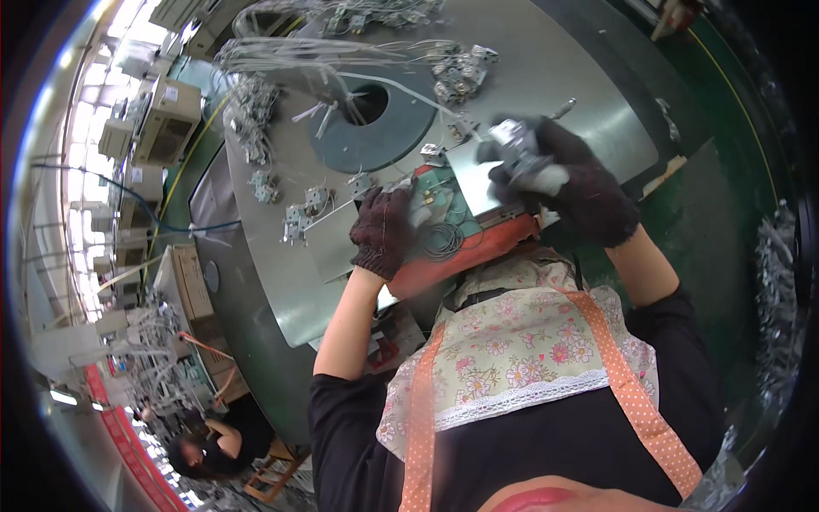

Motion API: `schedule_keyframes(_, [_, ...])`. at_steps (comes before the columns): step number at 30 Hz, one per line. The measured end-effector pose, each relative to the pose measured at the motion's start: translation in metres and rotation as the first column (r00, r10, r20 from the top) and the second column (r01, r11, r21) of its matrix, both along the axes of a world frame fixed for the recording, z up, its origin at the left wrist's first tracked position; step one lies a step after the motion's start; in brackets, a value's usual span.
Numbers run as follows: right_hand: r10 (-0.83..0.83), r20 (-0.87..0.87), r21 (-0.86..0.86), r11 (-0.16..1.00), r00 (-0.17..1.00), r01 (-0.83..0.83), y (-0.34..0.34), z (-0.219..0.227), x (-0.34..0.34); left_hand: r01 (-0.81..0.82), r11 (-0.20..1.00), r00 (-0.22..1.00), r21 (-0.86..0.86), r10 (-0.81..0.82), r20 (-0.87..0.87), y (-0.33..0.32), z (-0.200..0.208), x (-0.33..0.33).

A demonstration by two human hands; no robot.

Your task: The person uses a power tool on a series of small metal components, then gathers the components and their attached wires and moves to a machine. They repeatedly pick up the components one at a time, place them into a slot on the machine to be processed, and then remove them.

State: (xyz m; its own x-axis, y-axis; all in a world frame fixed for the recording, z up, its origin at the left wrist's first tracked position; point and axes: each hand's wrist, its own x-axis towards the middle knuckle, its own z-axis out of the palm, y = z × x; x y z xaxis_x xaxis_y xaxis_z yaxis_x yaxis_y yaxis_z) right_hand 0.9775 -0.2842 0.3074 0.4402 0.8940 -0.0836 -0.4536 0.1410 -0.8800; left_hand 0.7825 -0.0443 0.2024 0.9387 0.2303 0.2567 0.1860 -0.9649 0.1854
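My right hand [589, 188], in a dark knitted glove, is closed round a silvery block-shaped part [514, 136], blurred by motion and held above a bright flat plate [478, 181]. A whitish piece [550, 179] shows by its fingers. My left hand [381, 229], gloved alike, rests with curled fingers at the left edge of a green work area [442, 198]. What lies under those fingertips is blurred and mostly hidden. A coil of thin grey cable [444, 241] lies beside this hand, next to a red-orange padded edge [478, 254].
Several small metal blocks [317, 198] lie on the metal table [286, 286]. Farther back are bundled pale cables [307, 53] with clustered metal ends [461, 72], around a grey disc [375, 145] with a dark hole. Another person [217, 448] sits at the lower left.
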Motion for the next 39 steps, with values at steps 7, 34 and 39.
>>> schedule_keyframes(7, [0.139, -0.547, 0.276, 0.961, 0.826, 0.021, -0.008, -0.033, 0.012, -0.205, 0.800, 0.976, -0.563, 0.210, -0.058, -0.001, 0.028, 0.015])
schedule_keyframes(34, [0.425, 0.857, -0.427, 0.902, -0.292, 0.059, 0.131, -0.079, -0.047, -0.111, 0.994, 0.953, 0.022, 0.101, 0.285, 0.082, 0.018, -0.001])
schedule_keyframes(39, [0.284, 0.957, -0.277, 0.955, -0.057, 0.111, 0.118, -0.114, -0.059, 0.019, 0.999, 0.990, -0.029, -0.015, 0.141, 0.049, 0.019, -0.007])
